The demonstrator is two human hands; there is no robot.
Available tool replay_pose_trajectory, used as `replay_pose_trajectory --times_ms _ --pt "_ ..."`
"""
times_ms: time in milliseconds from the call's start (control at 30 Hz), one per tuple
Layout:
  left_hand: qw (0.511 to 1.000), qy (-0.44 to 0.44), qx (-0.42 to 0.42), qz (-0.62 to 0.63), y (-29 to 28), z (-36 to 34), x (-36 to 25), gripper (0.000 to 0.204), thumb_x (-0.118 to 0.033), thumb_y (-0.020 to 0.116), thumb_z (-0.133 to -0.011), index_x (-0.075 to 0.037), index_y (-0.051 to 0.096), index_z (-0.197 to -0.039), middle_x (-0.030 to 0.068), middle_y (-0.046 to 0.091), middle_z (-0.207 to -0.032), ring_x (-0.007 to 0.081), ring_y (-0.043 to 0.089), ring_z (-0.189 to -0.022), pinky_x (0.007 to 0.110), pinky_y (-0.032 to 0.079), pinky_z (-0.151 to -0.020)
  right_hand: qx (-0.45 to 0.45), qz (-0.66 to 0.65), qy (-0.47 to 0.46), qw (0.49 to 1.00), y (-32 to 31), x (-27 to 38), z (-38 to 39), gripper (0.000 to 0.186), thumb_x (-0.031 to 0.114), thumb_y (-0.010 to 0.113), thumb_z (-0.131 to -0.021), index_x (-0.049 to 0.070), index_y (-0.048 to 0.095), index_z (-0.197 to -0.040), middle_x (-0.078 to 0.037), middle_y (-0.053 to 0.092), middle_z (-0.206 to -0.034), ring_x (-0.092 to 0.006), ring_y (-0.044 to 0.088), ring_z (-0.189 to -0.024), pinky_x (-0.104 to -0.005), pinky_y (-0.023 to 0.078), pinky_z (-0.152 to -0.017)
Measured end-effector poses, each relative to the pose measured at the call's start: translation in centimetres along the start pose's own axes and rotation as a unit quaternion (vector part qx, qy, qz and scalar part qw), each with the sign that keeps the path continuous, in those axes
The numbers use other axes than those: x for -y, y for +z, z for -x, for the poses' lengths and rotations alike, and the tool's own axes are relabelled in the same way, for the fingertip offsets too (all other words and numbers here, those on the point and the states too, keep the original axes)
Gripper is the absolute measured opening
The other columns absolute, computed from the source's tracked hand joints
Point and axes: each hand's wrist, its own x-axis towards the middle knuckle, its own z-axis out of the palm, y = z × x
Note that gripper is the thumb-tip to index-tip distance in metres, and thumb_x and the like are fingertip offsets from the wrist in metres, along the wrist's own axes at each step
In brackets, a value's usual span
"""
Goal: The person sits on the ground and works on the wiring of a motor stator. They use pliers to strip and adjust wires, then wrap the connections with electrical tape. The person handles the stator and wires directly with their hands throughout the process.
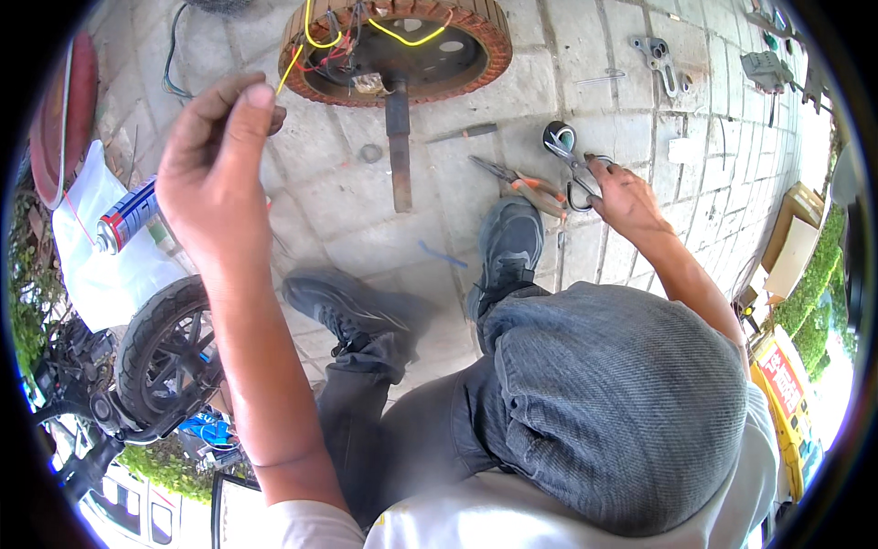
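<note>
My left hand (224,156) is raised at the left with its fingertips pinched on the end of a thin yellow wire (291,69). The wire runs up to a rusty-rimmed wheel hub (498,46), where other yellow, red and dark wires cluster; a metal shaft (398,151) sticks out of it toward me. At the right, my right hand (629,197) is closed on the handles of scissors (574,163) low over the paving. Their blades reach a roll of black tape (556,135). Beside them lie pliers (521,183) with orange handles.
My shoes (510,242) rest on the stone paving. A slim dark-handled tool (476,131) and a metal bracket (655,59) lie farther off. To the left are a spray can (128,215), a white plastic bag (101,284) and a black-tyred wheel (165,348). Cardboard (794,247) stands far right.
</note>
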Motion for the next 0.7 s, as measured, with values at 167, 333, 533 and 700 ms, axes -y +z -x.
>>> replay_pose_trajectory --times_ms 167,333,533,700 --pt "0.980 0.143 0.015 -0.137 -0.3 2.0 4.4 0.015 -0.003 0.073 -0.085 0.002 0.070 -0.098 0.0052 0.069 -0.089 0.0090 0.062 -0.079 0.022 0.050 -0.075 -0.083 -0.179 -0.162 0.967 -6.0 4.8 -0.6 0.034 0.025 0.064 -0.084 0.000 0.063 -0.107 -0.021 0.065 -0.096 -0.0338 0.065 -0.088 -0.0414 0.052 -0.081" --pt "0.995 0.029 0.019 -0.096 1.2 2.4 4.6 0.020 -0.002 0.066 -0.090 0.008 0.066 -0.108 0.0126 0.070 -0.096 0.0173 0.068 -0.091 0.027 0.052 -0.085 -0.107 -0.332 -0.272 0.897 -10.0 13.7 -3.7 0.034 0.030 0.062 -0.085 -0.001 0.067 -0.099 -0.019 0.067 -0.089 -0.0296 0.066 -0.080 -0.0396 0.052 -0.075" --pt "0.991 -0.124 0.015 0.054 2.0 1.0 3.6 0.022 -0.011 0.068 -0.088 0.005 0.069 -0.104 0.0079 0.071 -0.091 0.0100 0.063 -0.080 0.021 0.049 -0.076 -0.134 -0.477 -0.230 0.837 -10.4 19.5 -6.4 0.034 0.028 0.066 -0.079 -0.003 0.072 -0.092 -0.017 0.069 -0.077 -0.0229 0.068 -0.070 -0.0339 0.053 -0.068" --pt "0.994 -0.080 0.036 -0.063 2.4 1.1 3.8 0.026 -0.012 0.066 -0.089 0.007 0.068 -0.107 0.0077 0.068 -0.090 0.0132 0.061 -0.080 0.024 0.048 -0.077 -0.061 -0.571 -0.175 0.800 -9.7 20.5 -6.6 0.029 0.024 0.067 -0.083 -0.005 0.071 -0.088 -0.009 0.062 -0.064 -0.0124 0.055 -0.054 -0.0286 0.044 -0.052"
